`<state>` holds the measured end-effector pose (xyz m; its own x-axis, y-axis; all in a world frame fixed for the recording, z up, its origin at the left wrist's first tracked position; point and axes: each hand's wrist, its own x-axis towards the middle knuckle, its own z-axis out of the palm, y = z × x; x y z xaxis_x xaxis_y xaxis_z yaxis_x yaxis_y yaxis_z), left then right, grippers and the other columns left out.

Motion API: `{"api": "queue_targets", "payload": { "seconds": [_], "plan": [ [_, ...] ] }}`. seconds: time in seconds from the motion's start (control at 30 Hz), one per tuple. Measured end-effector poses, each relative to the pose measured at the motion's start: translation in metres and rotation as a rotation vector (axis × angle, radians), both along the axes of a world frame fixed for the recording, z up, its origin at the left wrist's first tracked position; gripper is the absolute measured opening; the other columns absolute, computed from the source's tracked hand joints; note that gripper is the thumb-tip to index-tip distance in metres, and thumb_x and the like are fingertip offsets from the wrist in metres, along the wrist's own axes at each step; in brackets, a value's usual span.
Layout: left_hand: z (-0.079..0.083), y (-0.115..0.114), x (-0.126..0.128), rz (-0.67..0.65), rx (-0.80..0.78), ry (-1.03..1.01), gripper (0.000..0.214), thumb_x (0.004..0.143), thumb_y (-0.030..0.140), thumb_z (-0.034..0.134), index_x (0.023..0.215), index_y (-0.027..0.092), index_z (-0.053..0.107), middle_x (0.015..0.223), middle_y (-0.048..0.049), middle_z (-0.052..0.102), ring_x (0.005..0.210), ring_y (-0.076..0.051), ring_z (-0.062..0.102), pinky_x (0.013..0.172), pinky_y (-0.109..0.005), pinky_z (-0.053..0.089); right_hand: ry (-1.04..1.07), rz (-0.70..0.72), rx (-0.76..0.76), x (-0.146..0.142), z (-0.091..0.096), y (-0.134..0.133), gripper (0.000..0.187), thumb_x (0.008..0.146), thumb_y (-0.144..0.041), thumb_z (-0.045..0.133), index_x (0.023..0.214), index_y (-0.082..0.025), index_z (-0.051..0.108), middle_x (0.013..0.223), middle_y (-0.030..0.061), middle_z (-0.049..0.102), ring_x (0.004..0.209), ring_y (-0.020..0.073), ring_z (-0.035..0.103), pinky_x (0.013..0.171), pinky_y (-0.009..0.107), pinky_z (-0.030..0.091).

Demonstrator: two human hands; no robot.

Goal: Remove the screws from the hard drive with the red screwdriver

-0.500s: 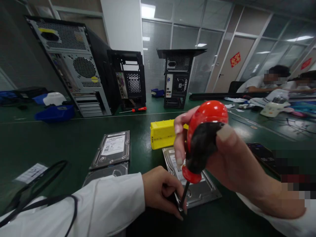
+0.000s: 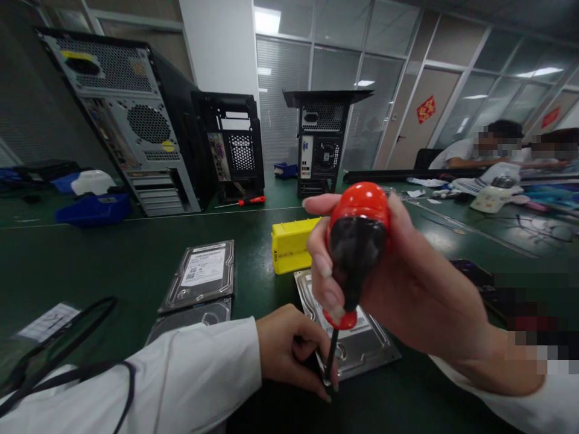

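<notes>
My right hand (image 2: 407, 289) is closed round the red and black handle of a screwdriver (image 2: 355, 241). Its shaft points down to the near left corner of a silver hard drive (image 2: 362, 346) lying flat on the green table. My left hand (image 2: 292, 349), in a white sleeve, is curled at that same corner with its fingertips pinched by the screwdriver tip. What the fingertips hold, if anything, is hidden.
Two more hard drives (image 2: 199, 277) lie to the left, a yellow box (image 2: 292, 244) behind the drive. Three open computer cases (image 2: 136, 120) and a small red screwdriver (image 2: 248, 201) stand further back. Blue trays (image 2: 94, 208) sit at left. Other people sit far right. A black cable (image 2: 58, 355) lies near left.
My right hand has turned the screwdriver handle, with the thumb shifting off the front. The view moved slightly; the left hand stays at the drive's corner.
</notes>
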<state>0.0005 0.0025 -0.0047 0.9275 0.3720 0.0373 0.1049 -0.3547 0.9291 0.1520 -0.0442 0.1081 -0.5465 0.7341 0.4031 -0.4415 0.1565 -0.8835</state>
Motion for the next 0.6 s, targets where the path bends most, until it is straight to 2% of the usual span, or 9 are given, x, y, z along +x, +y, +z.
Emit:
{"api": "queue_targets", "payload": {
  "seconds": [0.13,0.23,0.33,0.47,0.6],
  "plan": [
    [0.001,0.000,0.000,0.011,0.006,-0.008,0.029,0.059,0.030,0.077,0.081,0.011,0.071,0.043,0.0087,0.026,0.040,-0.003,0.020,0.038,-0.020,0.014,-0.038,-0.093,-0.016,0.001,0.000,0.001,0.027,0.082,-0.044,0.052,0.103,-0.026,0.050,0.092,-0.0007,0.049,0.075,0.0059,0.053,0.067,0.018,0.048],
    [0.001,0.000,0.000,0.012,0.018,-0.027,0.030,0.058,0.031,0.077,0.080,0.012,0.071,0.043,0.0089,0.026,0.040,-0.003,0.020,0.039,-0.020,0.015,-0.002,-0.104,0.030,0.001,-0.002,0.001,0.027,0.079,-0.037,0.059,0.098,-0.023,0.047,0.096,-0.0016,0.051,0.080,0.0065,0.056,0.073,0.020,0.050],
    [0.000,0.000,0.000,0.016,0.025,-0.031,0.033,0.059,0.036,0.076,0.080,0.012,0.070,0.043,0.0094,0.024,0.040,-0.003,0.020,0.039,-0.019,0.016,0.020,-0.063,0.032,0.000,-0.004,0.001,0.024,0.082,-0.034,0.056,0.098,-0.022,0.043,0.088,-0.0021,0.051,0.072,0.0050,0.055,0.066,0.018,0.049],
    [-0.005,0.001,0.000,0.011,0.058,-0.023,0.039,0.057,0.043,0.076,0.080,0.012,0.070,0.043,0.0089,0.027,0.041,-0.003,0.022,0.039,-0.019,0.016,0.028,-0.052,0.029,-0.001,-0.004,0.000,0.029,0.086,-0.038,0.048,0.113,-0.030,0.041,0.077,-0.0020,0.044,0.061,0.0040,0.047,0.056,0.016,0.043],
    [-0.009,0.002,0.001,0.009,0.064,-0.055,0.037,0.061,0.042,0.074,0.083,0.012,0.070,0.043,0.0088,0.027,0.041,-0.004,0.021,0.040,-0.019,0.016,0.030,-0.060,-0.009,-0.002,0.000,-0.002,0.034,0.091,-0.044,0.033,0.122,-0.032,0.038,0.082,0.0007,0.042,0.067,0.0059,0.046,0.063,0.020,0.043]
  ]
}}
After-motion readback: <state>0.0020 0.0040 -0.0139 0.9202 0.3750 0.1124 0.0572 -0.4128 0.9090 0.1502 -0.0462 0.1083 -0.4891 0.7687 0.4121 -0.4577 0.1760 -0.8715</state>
